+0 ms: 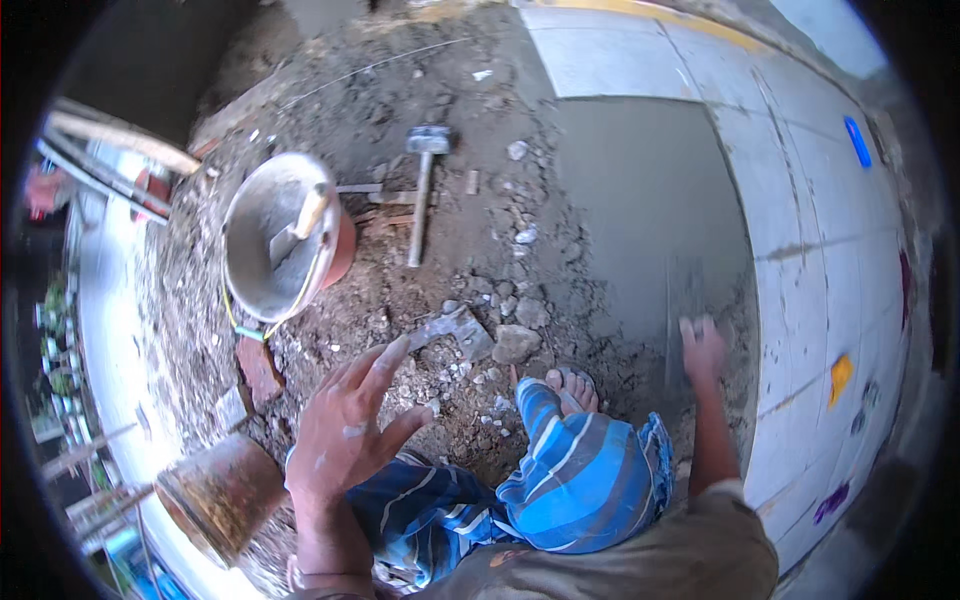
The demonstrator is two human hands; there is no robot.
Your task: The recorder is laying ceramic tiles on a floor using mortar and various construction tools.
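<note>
My right hand (704, 350) is closed on a flat plastering trowel (684, 300), its long grey blade lying on the wet cement patch (640, 190). The blade is somewhat blurred and its handle is mostly hidden by the hand. The cement is smooth and grey, bordered on the right by pale slabs (785, 185). Over the rubble to the left, my left hand (350, 420) hangs open and holds nothing. Its fingers are spread and marked with grey smears. A flat, dirty metal piece (455, 330) lies on the ground just beyond it.
A bucket (345, 245) stands at the left with a wooden-handled trowel (300, 225) inside. A long-handled hammer (423, 190) lies beside it. Stones (516, 344) and a red brick (259, 369) are scattered about. A stained bucket (222, 490) tilts at lower left. My bare foot (573, 390) rests near the cement.
</note>
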